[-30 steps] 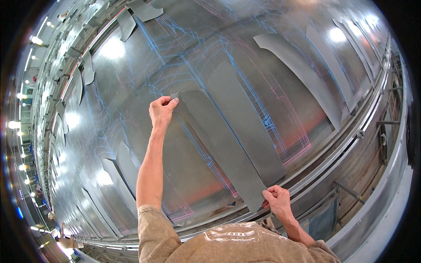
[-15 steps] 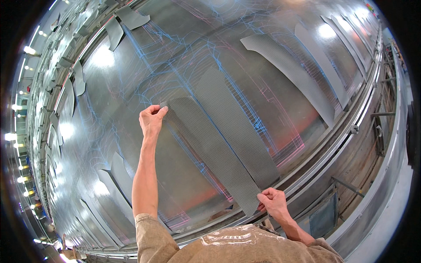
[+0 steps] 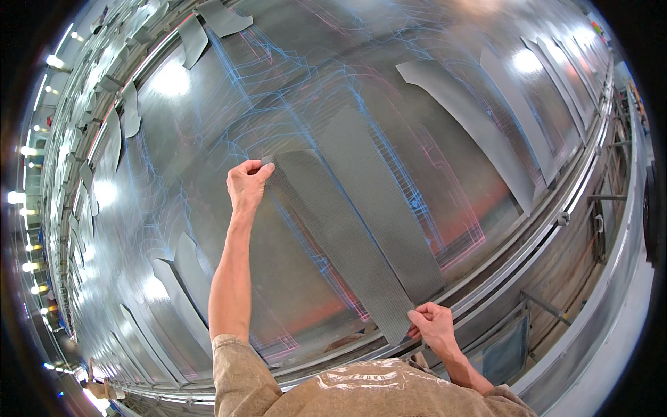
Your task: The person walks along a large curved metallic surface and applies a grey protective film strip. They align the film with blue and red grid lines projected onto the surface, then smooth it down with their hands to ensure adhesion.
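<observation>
My left hand point(image 3: 250, 182) pinches the upper left corner of a long grey textured sheet strip point(image 3: 333, 243) between thumb and fingers. My right hand point(image 3: 429, 325) grips the same strip at its lower right corner, near the surface's front edge. The strip lies along a second, similar strip point(image 3: 382, 201) just to its right, with a narrow blue line between them. Both are over a large glossy dark grey surface point(image 3: 278, 118) marked with thin blue and pink lines.
More grey cut pieces lie at upper left point(image 3: 193, 40), lower left point(image 3: 174, 292) and right point(image 3: 472, 125). A metal rail point(image 3: 563, 219) and an open frame point(image 3: 563, 313) with bars run along the near right edge. A person point(image 3: 97, 386) appears small at far lower left.
The whole view has shifted slightly. My hands keep their grip on the two ends of the strip, with little visible movement against the surface.
</observation>
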Demonstrator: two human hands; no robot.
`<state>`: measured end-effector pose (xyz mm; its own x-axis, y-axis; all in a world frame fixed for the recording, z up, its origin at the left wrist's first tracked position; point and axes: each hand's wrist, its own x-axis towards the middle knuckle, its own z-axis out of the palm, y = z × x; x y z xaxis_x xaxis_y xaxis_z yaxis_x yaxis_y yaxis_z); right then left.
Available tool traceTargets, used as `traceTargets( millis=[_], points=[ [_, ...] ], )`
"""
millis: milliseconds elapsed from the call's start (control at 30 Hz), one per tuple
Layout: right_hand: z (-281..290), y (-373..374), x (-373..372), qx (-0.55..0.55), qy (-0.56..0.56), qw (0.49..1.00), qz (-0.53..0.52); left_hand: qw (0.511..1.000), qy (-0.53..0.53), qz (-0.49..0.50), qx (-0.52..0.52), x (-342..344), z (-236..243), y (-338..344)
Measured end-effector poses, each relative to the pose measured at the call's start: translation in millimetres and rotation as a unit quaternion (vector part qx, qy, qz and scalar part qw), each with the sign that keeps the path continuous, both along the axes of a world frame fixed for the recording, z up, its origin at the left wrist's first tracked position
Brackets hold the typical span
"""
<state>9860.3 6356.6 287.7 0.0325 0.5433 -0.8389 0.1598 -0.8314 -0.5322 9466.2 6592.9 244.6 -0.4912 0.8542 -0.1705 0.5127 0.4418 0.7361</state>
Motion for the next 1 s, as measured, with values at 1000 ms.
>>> traceTargets(
  millis=[1000],
  points=[
    [-3.1, 3.5, 2.6, -0.039, 0.010, 0.999, 0.000, 0.999, -0.018, -0.015, 0.029, -6.2, -13.6, -0.7]
  ],
)
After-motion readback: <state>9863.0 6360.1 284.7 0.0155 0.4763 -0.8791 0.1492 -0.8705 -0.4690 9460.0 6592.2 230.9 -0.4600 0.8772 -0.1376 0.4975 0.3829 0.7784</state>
